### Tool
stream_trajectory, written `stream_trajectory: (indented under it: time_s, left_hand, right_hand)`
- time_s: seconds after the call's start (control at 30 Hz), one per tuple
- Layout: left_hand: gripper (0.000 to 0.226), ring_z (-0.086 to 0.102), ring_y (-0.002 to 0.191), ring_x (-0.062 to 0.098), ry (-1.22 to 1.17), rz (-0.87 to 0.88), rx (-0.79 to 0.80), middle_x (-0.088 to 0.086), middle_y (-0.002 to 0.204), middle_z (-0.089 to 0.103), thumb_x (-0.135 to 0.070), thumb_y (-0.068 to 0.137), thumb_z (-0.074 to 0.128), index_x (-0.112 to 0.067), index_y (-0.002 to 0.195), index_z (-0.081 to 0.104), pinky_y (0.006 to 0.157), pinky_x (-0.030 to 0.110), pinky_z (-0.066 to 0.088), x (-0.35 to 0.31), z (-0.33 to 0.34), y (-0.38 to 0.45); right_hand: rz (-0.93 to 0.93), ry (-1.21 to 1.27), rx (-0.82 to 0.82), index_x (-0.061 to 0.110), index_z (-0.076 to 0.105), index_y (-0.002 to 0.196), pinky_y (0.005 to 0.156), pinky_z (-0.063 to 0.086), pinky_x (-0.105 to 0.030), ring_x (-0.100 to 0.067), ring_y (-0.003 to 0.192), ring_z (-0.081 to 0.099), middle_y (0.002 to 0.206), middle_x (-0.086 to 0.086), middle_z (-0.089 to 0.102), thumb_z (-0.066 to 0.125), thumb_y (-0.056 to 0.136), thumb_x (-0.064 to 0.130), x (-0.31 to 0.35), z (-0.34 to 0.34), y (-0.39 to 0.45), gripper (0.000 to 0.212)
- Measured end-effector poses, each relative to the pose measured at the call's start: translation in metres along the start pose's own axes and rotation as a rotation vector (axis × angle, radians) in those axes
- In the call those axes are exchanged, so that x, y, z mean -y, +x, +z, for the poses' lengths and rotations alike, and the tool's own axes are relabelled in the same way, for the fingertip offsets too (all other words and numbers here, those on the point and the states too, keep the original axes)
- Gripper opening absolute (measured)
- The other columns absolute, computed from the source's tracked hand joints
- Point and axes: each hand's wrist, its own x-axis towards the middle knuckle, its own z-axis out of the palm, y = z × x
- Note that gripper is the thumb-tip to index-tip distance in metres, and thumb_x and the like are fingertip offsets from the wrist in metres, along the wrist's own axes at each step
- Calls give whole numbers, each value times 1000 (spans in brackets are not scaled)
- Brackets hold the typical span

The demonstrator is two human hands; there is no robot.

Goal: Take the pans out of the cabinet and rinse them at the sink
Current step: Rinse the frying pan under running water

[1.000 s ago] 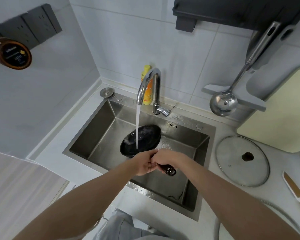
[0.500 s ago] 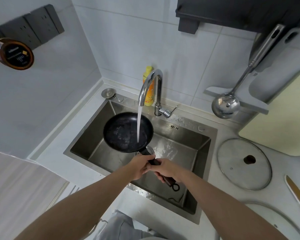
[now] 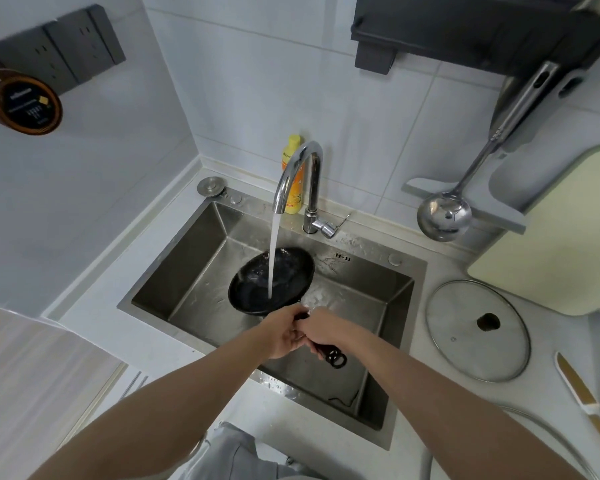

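Observation:
A small black frying pan (image 3: 257, 289) is held tilted inside the steel sink (image 3: 201, 265), under the running faucet (image 3: 297, 168). The water stream lands in the pan's bowl. My left hand (image 3: 282, 332) and my right hand (image 3: 323, 332) both grip the pan's dark handle side by side. The handle's looped end (image 3: 336, 358) sticks out below my right hand.
A glass lid (image 3: 477, 329) lies on the counter right of the sink. A ladle (image 3: 444, 214) hangs above it, beside a pale cutting board (image 3: 561, 237). A yellow soap bottle (image 3: 293, 174) stands behind the faucet. A knife (image 3: 582, 393) lies at the far right.
The pan has dropped lower into the sink and tipped away to the right, after being raised flat and to the left half a second ago. Both hands stay on the handle.

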Motion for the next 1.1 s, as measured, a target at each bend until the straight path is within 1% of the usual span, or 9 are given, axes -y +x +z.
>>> stream_trajectory:
  time_s: [0.13,0.33,0.47,0.63,0.77,0.87,0.93,1.0,1.1]
  left_hand:
    - [11,59,70,14,36,35,20,4,90,66,-19,96,60,-12,105,61,60,24,52,-5,-1,-2]
    - [28,62,70,21,94,160,-35,13,93,66,-6,88,69,-1,114,61,63,27,50,-8,-11,-5]
    - [23,67,90,24,72,197,25,14,105,70,-8,90,67,-2,112,65,70,30,53,-14,-14,-12]
    - [12,67,62,15,79,133,39,6,82,71,-19,95,64,-7,98,65,62,25,53,-14,-15,-18]
    - [28,64,73,25,43,138,-13,14,96,69,-23,89,73,-5,108,62,98,38,50,-4,-10,-12]
    - [37,65,78,27,35,150,-35,17,101,70,-25,85,78,-1,110,64,104,42,50,-2,-6,-11]
    - [39,64,81,25,38,149,-56,17,101,69,-25,83,80,1,109,65,99,41,53,-2,-4,-11]
    - [35,59,82,24,58,141,-87,15,93,63,-25,81,82,-2,101,66,80,34,61,-1,-3,-10]
    - [30,54,54,14,72,139,-156,6,65,56,-27,76,86,-8,83,63,48,24,55,3,-2,-4]
  right_hand:
    - [-112,106,-62,15,59,83,38,46,-24,-15,36,57,42,2,59,64,88,30,-19,5,7,18]
    - [-246,299,37,12,61,94,42,46,-28,-19,44,52,55,-4,58,77,78,46,-40,9,6,41]
    - [-132,478,264,10,62,107,46,44,-24,-11,51,49,66,2,58,79,81,35,-32,2,1,40]
    - [39,673,447,9,61,96,42,44,-15,-3,49,50,69,3,57,65,92,18,-18,-17,-2,11]
    - [152,876,531,10,53,97,43,52,-17,-5,48,56,71,-1,55,62,93,12,-21,-21,-3,10]
    - [131,887,538,10,51,98,44,52,-17,-5,49,56,72,-1,55,62,90,12,-25,-19,-4,14]
    - [103,833,518,9,50,101,45,51,-17,-5,50,54,71,-1,56,61,91,12,-25,-19,-6,16]
    - [90,730,479,7,52,98,45,49,-17,-6,51,53,69,-1,58,62,90,11,-24,-20,-7,13]
    - [77,489,374,5,57,88,47,48,-22,-10,50,54,62,-1,60,68,85,11,-19,-19,-10,13]
